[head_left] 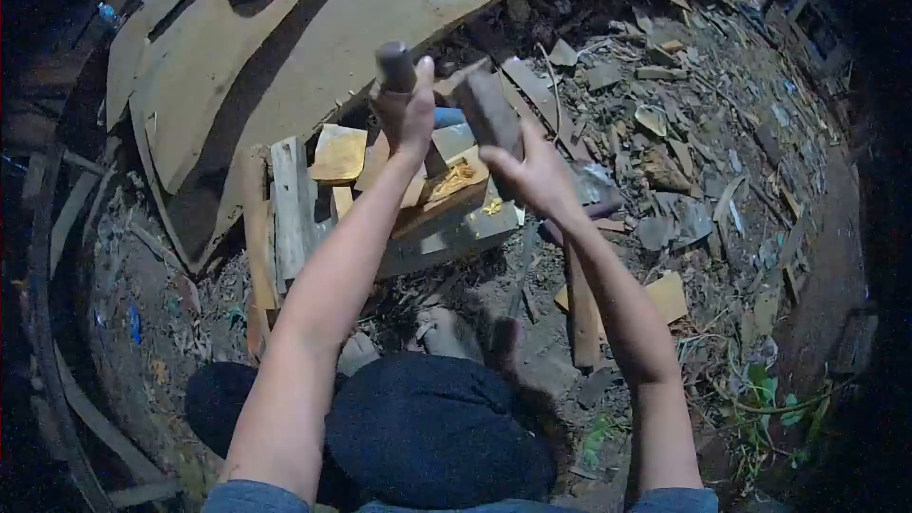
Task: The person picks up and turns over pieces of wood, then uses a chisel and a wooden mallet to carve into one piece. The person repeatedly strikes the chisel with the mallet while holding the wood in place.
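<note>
My left hand (407, 122) is wrapped round a chisel (395, 65), its dark round handle end sticking up above the fist. Below the fist, the chisel's blade points down at a yellow-brown piece of wood (439, 213) with a rough carved hollow. In my right hand (540, 173) is a wooden mallet (488, 106), its blocky head raised beside the chisel and apart from it. A thick wooden block (446, 255) lies under the carved piece. Several pale wood chips sit on its top.
Loose wood pieces (339, 152) lie left of the carved piece. Large curved boards (313, 47) stretch across the far left. Chips and scrap (665, 171) litter the ground on the right. A narrow plank (582, 309) lies beneath my right forearm, and green plants (765, 389) grow at lower right.
</note>
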The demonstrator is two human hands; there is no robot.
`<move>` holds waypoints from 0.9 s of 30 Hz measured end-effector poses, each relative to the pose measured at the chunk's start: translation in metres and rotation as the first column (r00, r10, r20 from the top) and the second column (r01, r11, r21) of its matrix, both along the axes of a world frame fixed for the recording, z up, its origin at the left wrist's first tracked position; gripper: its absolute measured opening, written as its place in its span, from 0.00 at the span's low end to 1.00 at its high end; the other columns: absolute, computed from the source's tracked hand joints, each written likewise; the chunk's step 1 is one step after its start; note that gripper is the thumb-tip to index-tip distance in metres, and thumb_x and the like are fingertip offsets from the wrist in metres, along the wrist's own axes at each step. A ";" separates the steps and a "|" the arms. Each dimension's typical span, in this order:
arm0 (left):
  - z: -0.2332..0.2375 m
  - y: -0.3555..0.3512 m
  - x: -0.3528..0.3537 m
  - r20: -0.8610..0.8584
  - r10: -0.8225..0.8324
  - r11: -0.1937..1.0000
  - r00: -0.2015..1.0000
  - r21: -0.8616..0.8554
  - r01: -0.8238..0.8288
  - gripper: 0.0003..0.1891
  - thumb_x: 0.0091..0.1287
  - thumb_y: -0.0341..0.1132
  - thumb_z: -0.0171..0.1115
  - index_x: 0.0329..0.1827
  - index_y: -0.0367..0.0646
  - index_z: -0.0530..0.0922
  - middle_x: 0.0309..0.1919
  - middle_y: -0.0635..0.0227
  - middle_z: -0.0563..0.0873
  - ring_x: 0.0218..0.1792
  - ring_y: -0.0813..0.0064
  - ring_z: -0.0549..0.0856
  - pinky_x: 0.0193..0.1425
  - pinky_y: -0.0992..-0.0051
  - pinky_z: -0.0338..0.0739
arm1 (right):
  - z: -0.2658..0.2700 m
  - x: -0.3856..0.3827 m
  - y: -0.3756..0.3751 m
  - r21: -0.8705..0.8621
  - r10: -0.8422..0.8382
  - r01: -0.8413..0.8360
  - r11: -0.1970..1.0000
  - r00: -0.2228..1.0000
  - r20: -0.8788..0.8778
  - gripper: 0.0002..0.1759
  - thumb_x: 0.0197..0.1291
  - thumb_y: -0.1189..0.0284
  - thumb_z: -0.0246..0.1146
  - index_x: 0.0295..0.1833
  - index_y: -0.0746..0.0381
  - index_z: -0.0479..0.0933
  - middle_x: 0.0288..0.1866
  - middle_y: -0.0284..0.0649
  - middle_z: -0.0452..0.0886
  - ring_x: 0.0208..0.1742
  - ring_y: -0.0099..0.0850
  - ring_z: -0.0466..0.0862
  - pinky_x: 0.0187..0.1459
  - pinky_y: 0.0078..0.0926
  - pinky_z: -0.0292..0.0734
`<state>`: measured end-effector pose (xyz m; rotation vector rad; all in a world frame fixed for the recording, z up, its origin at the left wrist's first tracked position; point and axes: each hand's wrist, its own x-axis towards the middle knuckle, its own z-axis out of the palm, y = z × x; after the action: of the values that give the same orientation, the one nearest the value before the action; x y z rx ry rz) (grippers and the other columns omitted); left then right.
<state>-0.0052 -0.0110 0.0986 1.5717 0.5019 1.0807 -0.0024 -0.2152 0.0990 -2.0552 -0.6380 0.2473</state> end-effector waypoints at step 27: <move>0.044 0.009 0.011 0.006 -0.073 0.911 0.997 -0.408 0.070 0.17 0.66 0.45 0.64 0.25 0.51 0.68 0.15 0.78 0.69 0.13 0.85 0.69 0.18 0.79 0.64 | -0.064 -0.042 -0.001 -0.422 -0.062 0.067 0.904 0.998 0.027 0.42 0.57 0.45 0.60 0.64 0.64 0.58 0.36 0.59 0.83 0.40 0.56 0.84 0.40 0.53 0.78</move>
<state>0.0059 -0.0017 0.1425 1.2155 0.6269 0.8468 -0.0441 -0.2159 0.0346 -2.4925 -0.5567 0.3590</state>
